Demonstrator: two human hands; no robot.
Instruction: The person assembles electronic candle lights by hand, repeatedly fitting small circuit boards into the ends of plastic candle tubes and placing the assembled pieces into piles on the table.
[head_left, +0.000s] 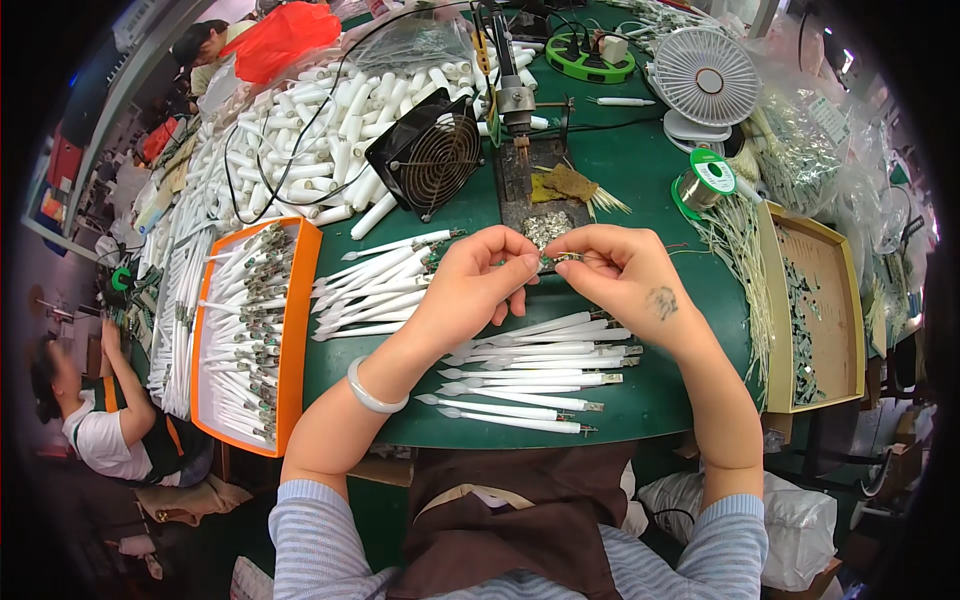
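Both hands meet over the green bench, in front of the soldering stand. My right hand (625,270) is closed in a pinch on a small circuit board (568,257), mostly covered by the fingers. At the board's left end, my left hand (490,268) is also pinched; what lies between its fingertips is too small to make out. Below the hands lies a row of white flame-tipped sticks (530,365) with small boards on their right ends. More such sticks (375,290) lie beside my left wrist. Behind the fingertips, solder scraps (548,228) cover the stand's base.
An orange box (302,340) of finished-looking sticks stands left; a cardboard tray (825,310) with small boards stands right. A black fan (430,155), white tubes (330,130), soldering stand (517,105), solder spool (708,180), white fan (706,78) and power strip (590,62) sit farther back.
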